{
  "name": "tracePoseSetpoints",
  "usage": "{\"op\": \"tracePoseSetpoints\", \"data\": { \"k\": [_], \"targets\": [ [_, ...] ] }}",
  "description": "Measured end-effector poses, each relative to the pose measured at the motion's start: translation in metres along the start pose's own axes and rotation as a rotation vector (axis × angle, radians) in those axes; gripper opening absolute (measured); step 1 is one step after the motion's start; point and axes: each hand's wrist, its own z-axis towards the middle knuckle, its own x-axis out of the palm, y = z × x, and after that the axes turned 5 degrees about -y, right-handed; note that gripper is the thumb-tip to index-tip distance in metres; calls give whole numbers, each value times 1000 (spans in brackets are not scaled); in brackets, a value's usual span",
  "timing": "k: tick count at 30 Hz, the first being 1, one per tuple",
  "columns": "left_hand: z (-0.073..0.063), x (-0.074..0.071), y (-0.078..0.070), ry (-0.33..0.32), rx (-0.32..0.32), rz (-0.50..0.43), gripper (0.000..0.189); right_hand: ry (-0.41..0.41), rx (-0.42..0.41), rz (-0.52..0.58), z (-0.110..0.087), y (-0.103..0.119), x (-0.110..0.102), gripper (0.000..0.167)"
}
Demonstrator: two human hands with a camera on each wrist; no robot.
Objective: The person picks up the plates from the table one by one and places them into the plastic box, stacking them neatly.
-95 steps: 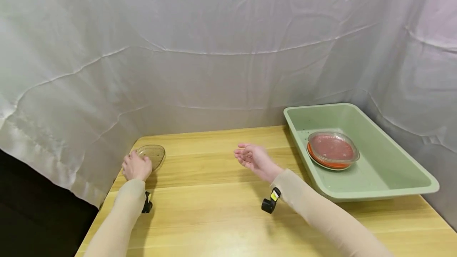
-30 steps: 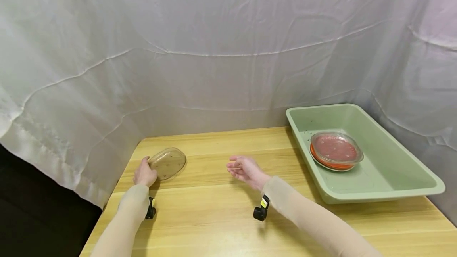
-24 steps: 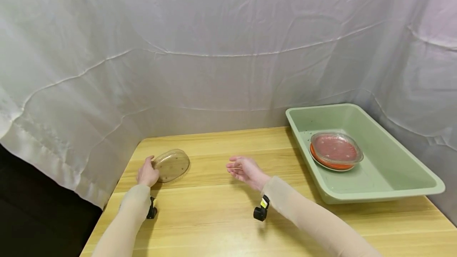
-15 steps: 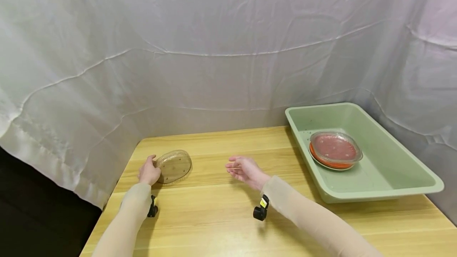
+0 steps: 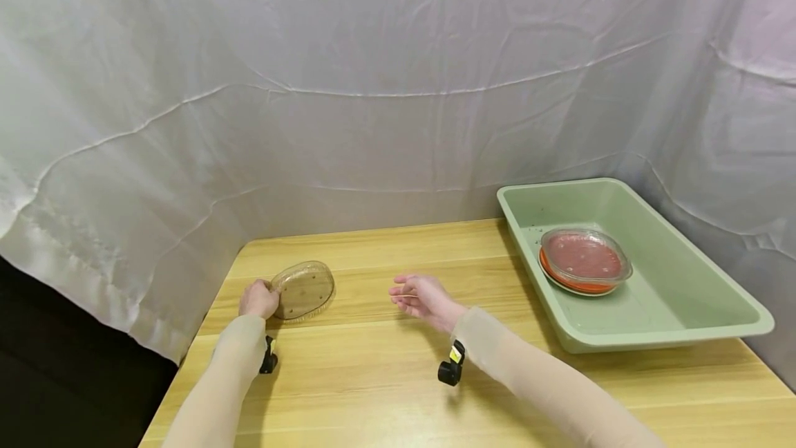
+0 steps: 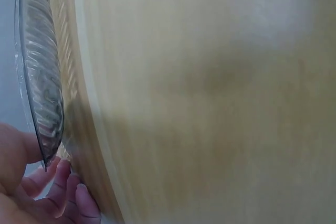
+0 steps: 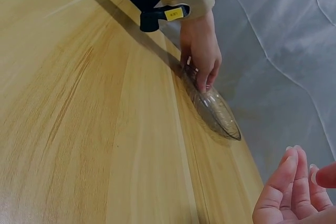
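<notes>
A clear oval plastic dish with ribbed sides is at the back left of the table, seen edge-on in the left wrist view. My left hand pinches its left rim, with the thumb on one side and the fingers on the other. In the right wrist view the dish is tilted close over the tabletop; whether it touches the wood I cannot tell. My right hand hovers over the middle of the table with loosely bent fingers. Nothing shows in its grasp in the right wrist view.
A pale green basin stands at the right of the wooden table. Inside it, a clear oval dish sits on an orange plate and a pale plate beneath. Grey curtain closes off the back and sides.
From above the dish, my left hand has shifted to its left rim and the dish has come rightward. Over the last half second both barely move. My right hand has drifted slightly left.
</notes>
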Motion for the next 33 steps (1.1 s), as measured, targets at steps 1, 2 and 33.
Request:
{"op": "tracePoseSetpoints", "data": {
  "k": [1, 2, 33],
  "targets": [
    [0, 0, 0, 5, -3, 2, 48, 3, 1, 0, 0, 0, 0, 55],
    [-1, -1, 0, 12, -7, 2, 46, 6, 2, 2, 0, -1, 1, 55],
    [1, 6, 0, 78, -128, -554, 49, 23, -8, -7, 1, -5, 5, 55]
  ]
}}
